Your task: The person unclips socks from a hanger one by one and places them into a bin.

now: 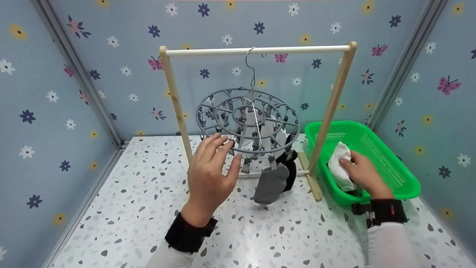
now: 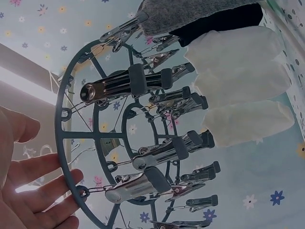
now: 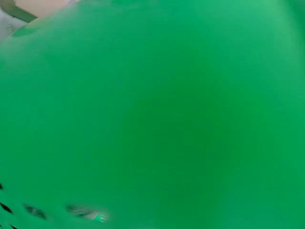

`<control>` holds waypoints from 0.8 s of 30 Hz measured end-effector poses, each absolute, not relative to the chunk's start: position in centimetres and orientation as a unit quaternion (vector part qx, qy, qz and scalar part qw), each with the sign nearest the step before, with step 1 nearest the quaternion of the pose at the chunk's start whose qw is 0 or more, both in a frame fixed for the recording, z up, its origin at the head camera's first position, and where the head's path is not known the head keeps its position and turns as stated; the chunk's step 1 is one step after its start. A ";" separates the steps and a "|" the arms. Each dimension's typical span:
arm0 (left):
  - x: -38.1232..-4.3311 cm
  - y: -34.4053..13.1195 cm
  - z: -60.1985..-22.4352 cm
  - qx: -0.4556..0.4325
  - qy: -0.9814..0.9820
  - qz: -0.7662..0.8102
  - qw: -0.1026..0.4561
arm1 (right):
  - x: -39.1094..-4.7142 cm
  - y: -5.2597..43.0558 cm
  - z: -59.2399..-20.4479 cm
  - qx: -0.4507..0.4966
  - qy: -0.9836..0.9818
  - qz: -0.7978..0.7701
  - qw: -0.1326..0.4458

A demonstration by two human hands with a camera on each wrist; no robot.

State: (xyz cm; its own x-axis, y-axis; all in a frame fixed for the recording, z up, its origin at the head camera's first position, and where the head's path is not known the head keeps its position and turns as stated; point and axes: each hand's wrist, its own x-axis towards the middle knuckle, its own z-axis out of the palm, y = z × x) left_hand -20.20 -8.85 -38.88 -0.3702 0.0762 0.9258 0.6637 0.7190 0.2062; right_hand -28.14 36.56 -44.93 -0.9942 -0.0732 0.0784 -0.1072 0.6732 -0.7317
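Note:
A grey round clip hanger (image 1: 260, 152) hangs by its hook from a rack. My left hand (image 1: 210, 175) is at its near left rim, with fingers extended and touching the ring in the left wrist view. Metal clips (image 2: 136, 186) dangle from the rings. A grey sock (image 1: 272, 185) and a black sock (image 1: 292, 173) hang at the right side; white socks (image 2: 238, 64) hang beyond them in the left wrist view. Over the green basket (image 1: 403, 169), my right hand (image 1: 364, 173) pinches a white sock (image 1: 338, 167) between thumb and fingers. Basket wall fills the right wrist view.
The rack has a white top bar (image 1: 297, 49) and wooden posts (image 1: 333, 98); its right foot (image 1: 312, 182) stands beside the basket. A speckled table (image 1: 148, 208) lies below. Flower-patterned walls (image 1: 130, 48) enclose the back and both sides.

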 end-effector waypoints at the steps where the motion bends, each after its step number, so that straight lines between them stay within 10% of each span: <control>1: -20.2 -8.8 -38.9 -0.239 -0.776 -0.289 0.508 | -28.2 36.5 -45.0 0.050 -0.917 0.395 0.027; 13: -20.3 -9.1 -38.7 -0.239 -0.776 -0.283 0.511 | -28.2 37.5 -45.0 -0.031 -0.937 0.344 0.050; 24: -20.2 -9.5 -38.4 -0.224 -0.780 -0.277 0.514 | -26.2 32.7 -42.8 0.023 -0.897 0.374 0.235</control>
State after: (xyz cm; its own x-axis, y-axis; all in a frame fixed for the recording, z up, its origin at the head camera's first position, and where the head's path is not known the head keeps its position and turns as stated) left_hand -20.25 -9.53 -38.43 -0.3708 0.0654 0.9264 0.6345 0.7463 0.2013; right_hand -26.18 32.70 -42.84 -0.8885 0.1341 0.4388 -0.2174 0.7190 -0.6601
